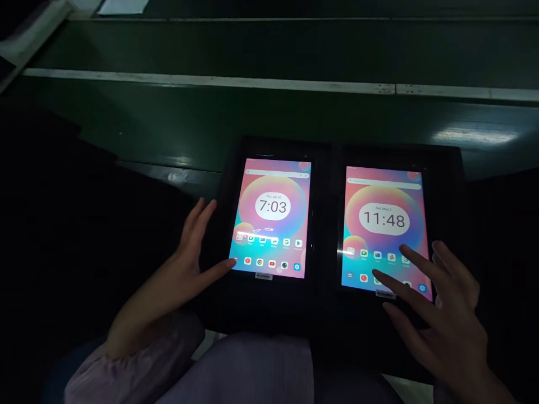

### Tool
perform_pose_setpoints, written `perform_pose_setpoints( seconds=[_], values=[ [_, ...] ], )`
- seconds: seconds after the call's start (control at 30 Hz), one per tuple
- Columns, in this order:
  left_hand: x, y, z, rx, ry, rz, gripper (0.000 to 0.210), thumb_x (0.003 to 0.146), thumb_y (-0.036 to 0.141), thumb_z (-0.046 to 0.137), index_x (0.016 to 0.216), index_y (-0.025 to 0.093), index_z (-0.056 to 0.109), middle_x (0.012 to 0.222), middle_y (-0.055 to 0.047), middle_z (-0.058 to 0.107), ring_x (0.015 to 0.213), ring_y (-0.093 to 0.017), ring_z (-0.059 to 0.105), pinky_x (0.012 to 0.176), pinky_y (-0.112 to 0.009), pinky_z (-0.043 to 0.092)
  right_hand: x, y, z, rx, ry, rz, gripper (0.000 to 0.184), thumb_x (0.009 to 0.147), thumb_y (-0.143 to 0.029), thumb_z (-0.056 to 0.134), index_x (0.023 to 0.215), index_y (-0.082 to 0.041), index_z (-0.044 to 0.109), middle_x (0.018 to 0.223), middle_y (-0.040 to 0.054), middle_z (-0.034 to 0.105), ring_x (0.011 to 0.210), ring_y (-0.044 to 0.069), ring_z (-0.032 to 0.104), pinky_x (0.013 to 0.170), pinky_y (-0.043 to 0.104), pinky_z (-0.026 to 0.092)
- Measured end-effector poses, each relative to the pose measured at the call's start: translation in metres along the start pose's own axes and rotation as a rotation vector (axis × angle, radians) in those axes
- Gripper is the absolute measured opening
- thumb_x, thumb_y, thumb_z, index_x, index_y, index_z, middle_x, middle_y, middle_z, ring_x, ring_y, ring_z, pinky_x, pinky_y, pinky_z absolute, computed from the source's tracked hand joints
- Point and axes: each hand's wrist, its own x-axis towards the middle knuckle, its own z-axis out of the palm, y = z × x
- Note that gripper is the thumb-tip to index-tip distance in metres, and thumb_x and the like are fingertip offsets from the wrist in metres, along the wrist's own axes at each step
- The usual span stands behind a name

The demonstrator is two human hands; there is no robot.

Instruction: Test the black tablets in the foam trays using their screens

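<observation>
Two lit tablets lie side by side in a dark holder, each displaying a home screen with a clock and rows of app icons. The left tablet (273,219) reads 7:03, and the right tablet (384,221) reads 11:48. At the left tablet's lower left corner is the thumb of my left hand (187,264); its other fingers stretch upward beside the tablet. My right hand (448,303) has its fingers spread over the lower part of the right tablet, covering some icons. Whether those fingertips touch the glass, I cannot tell. Neither hand grips anything.
Beyond the tablets runs a dark green surface (160,123) crossed by a pale metal strip (236,81). A small white label (264,276) sticks out below the left tablet, another (385,294) below the right one. A whitish flat item (122,7) lies at the top left.
</observation>
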Motion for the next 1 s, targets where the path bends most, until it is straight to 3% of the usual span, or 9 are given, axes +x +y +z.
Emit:
perform_pose_setpoints(
  seconds=[0.13,0.23,0.3,0.43,0.53,0.7,0.77,0.9,1.0],
  values=[
    [0.015,-0.011,0.011,0.028,-0.063,-0.035,0.108,0.087,0.081,0.056,0.169,0.037,0.001,0.181,-0.010,-0.011,0.165,-0.046,0.000,0.115,-0.067,0.044,0.001,0.004,-0.004,-0.027,0.030,-0.067,0.042,0.099,-0.024,0.063,0.138,-0.039,0.067,0.156,0.0004,0.057,0.154,0.038,0.042,0.114,0.057,0.048],
    [0.012,-0.015,0.007,-0.060,-0.049,-0.052,0.111,0.084,0.081,0.060,0.169,0.041,0.000,0.182,-0.007,-0.005,0.165,-0.045,0.007,0.121,-0.073,0.031,0.002,0.006,-0.009,-0.038,0.052,-0.043,0.042,0.101,-0.023,0.060,0.140,-0.038,0.067,0.155,0.0013,0.059,0.154,0.039,0.041,0.114,0.055,0.048],
    [0.011,-0.016,0.001,-0.140,-0.025,-0.038,0.111,0.084,0.080,0.063,0.168,0.045,0.000,0.182,-0.004,0.002,0.165,-0.040,0.012,0.125,-0.069,0.027,0.004,0.007,-0.013,-0.044,0.094,-0.012,0.046,0.102,-0.022,0.059,0.143,-0.040,0.065,0.154,0.0008,0.060,0.153,0.039,0.043,0.116,0.054,0.048],
    [0.021,-0.019,-0.005,-0.172,0.002,0.012,0.116,0.080,0.079,0.069,0.169,0.044,0.004,0.182,-0.001,0.005,0.165,-0.039,0.013,0.125,-0.064,0.031,0.012,0.010,-0.015,-0.054,0.204,0.050,0.051,0.100,-0.017,0.062,0.143,-0.046,0.065,0.151,-0.0017,0.063,0.150,0.038,0.047,0.116,0.059,0.050],
    [0.032,-0.024,-0.001,-0.102,-0.063,0.063,0.119,0.078,0.080,0.069,0.170,0.041,0.004,0.182,-0.002,0.004,0.165,-0.042,0.011,0.124,-0.068,0.030,0.019,0.012,-0.012,-0.040,0.189,0.099,0.040,0.102,-0.019,0.059,0.128,-0.046,0.074,0.147,-0.0022,0.065,0.152,0.038,0.045,0.114,0.060,0.051],
    [0.037,-0.035,0.006,-0.072,-0.056,0.122,0.120,0.076,0.080,0.072,0.169,0.046,0.004,0.182,0.004,0.004,0.165,-0.042,0.012,0.127,-0.070,0.020,0.027,0.015,0.001,0.005,0.099,-0.133,0.020,0.102,-0.024,0.059,0.109,-0.032,0.076,0.142,0.0027,0.067,0.151,0.035,0.047,0.106,0.053,0.059],
    [0.035,-0.038,0.007,-0.081,-0.024,0.140,0.120,0.075,0.081,0.071,0.169,0.045,0.007,0.181,0.005,0.007,0.165,-0.040,0.012,0.129,-0.067,0.016,0.028,0.015,0.004,0.005,0.104,-0.152,0.019,0.103,-0.023,0.059,0.106,-0.031,0.075,0.136,0.0037,0.070,0.147,0.034,0.053,0.102,0.051,0.061],
    [0.036,-0.048,0.009,-0.046,-0.025,0.129,0.120,0.074,0.082,0.071,0.170,0.043,0.010,0.181,0.006,0.010,0.165,-0.040,0.010,0.130,-0.066,0.010,0.033,0.021,-0.003,-0.087,0.211,-0.065,0.020,0.101,-0.016,0.061,0.105,-0.029,0.076,0.129,0.0053,0.074,0.140,0.033,0.060,0.101,0.050,0.062],
    [0.047,-0.053,0.013,-0.136,0.035,0.097,0.122,0.070,0.081,0.076,0.169,0.042,0.017,0.179,0.002,0.021,0.164,-0.041,0.016,0.131,-0.064,0.015,0.038,0.035,-0.009,-0.191,0.246,0.101,0.018,0.099,-0.017,0.065,0.106,-0.026,0.079,0.130,0.0069,0.075,0.140,0.036,0.059,0.104,0.054,0.061]
  ],
)
